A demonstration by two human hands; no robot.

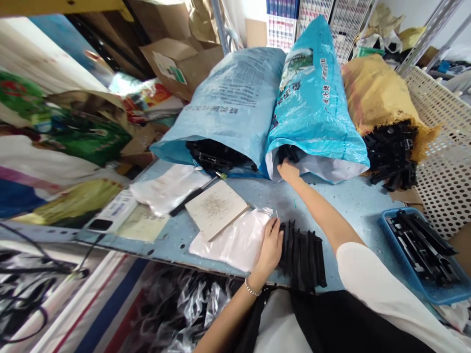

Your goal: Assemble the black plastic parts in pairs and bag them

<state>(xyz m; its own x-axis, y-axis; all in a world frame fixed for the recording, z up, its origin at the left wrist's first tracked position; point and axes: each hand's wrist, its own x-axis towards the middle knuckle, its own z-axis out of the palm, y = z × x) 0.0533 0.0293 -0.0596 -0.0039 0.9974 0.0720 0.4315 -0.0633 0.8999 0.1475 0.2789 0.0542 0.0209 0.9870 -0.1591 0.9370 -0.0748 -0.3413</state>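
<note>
My left hand (271, 243) rests against the left side of a stack of black plastic strips (303, 252) lying on the blue table (349, 201) near its front edge; the fingers curl round the stack's end. My right hand (288, 170) reaches far forward into the mouth of the middle blue woven sack (312, 103), where black parts show. Its fingers are inside the sack opening and hidden.
Another blue sack (228, 108) of black parts lies to the left, a yellow-brown sack (379, 98) to the right. A blue tray (423, 255) of black parts sits at right. Clear plastic bags (235, 240), a cardboard sheet (215, 206) and a white perforated basket (445, 142) surround the work spot.
</note>
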